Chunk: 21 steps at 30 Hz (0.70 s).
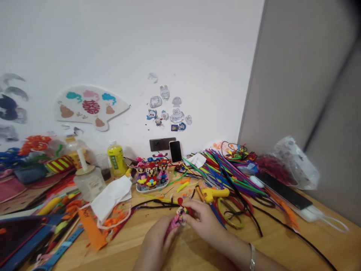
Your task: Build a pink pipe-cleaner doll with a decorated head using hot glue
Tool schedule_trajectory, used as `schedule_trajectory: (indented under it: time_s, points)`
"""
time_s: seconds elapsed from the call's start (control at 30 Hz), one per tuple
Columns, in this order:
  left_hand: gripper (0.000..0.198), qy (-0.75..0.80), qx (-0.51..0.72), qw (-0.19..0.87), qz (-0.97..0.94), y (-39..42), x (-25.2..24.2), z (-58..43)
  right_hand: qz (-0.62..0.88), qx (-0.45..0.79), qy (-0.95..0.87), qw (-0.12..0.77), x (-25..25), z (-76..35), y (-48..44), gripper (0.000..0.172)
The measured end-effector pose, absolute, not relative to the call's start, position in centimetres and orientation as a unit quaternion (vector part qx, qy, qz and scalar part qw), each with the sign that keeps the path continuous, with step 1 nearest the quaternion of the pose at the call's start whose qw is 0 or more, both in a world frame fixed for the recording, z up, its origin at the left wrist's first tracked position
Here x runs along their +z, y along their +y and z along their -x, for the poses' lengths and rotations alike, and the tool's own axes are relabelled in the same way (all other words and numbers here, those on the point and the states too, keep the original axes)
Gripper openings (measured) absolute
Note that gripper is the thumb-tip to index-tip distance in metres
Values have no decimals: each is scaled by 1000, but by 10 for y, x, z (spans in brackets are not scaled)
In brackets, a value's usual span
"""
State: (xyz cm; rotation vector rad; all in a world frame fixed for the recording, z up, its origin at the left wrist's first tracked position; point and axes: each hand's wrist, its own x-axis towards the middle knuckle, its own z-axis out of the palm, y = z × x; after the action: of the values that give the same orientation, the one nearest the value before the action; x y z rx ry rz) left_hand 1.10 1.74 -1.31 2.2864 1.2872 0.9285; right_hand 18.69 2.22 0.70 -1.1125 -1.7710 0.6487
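Note:
Between my hands, above the front of the wooden table, is a small pink doll figure [177, 219] with a pale face and a red piece on top of its head. My left hand [159, 234] is closed around its pink lower body. Fingers of my right hand [203, 218] pinch the figure near its head from the right; what exactly the fingertips touch is hard to make out. Behind them, several similar colourful figures [152, 173] stand in a white tray [152, 188]. A yellow hot glue gun [216, 193] lies just beyond my right hand.
A heap of coloured pipe cleaners [222, 173] covers the back right. A phone [176, 151] leans upright by the wall. At left are a yellow bottle [116, 159], a glass jar [89, 183], a white mask [111, 197] and an orange strip [92, 229]. A black cable [299, 235] crosses the right side.

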Motion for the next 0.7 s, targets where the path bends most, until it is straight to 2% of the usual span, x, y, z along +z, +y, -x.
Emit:
schedule_trajectory:
  time_s: [0.7]
  points:
    - [20,451,345,58,-821,15,-11,-12,382,230,-767,462,14,-192,18,24]
